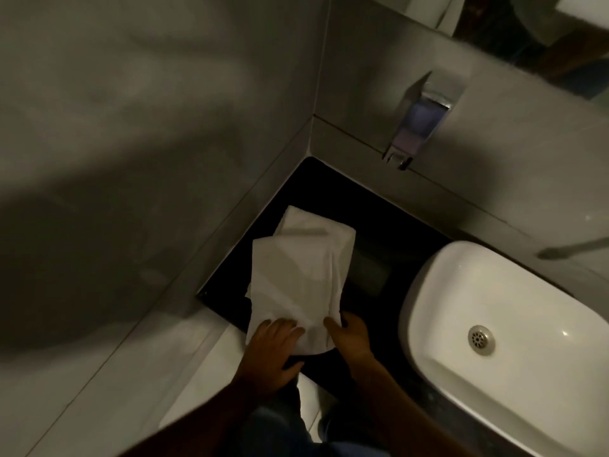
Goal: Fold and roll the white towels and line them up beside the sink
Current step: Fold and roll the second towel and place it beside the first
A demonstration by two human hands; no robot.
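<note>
A white towel [296, 278] lies folded lengthwise on the black countertop [329, 192], to the left of the white sink [494, 291]. Its near end hangs slightly over the counter's front edge. My left hand [273, 347] rests flat on the towel's near left corner, fingers spread. The near right edge of the towel is gripped by my right hand [349, 334], fingers curled under the cloth. A second layer or towel [303, 222] shows beneath at the far end; I cannot tell which.
Grey tiled walls [164, 127] meet in the corner behind the counter. A chrome soap dispenser [418, 123] hangs on the back wall above the counter. The sink drain [481, 339] is visible. White floor tiles [204, 374] lie below left.
</note>
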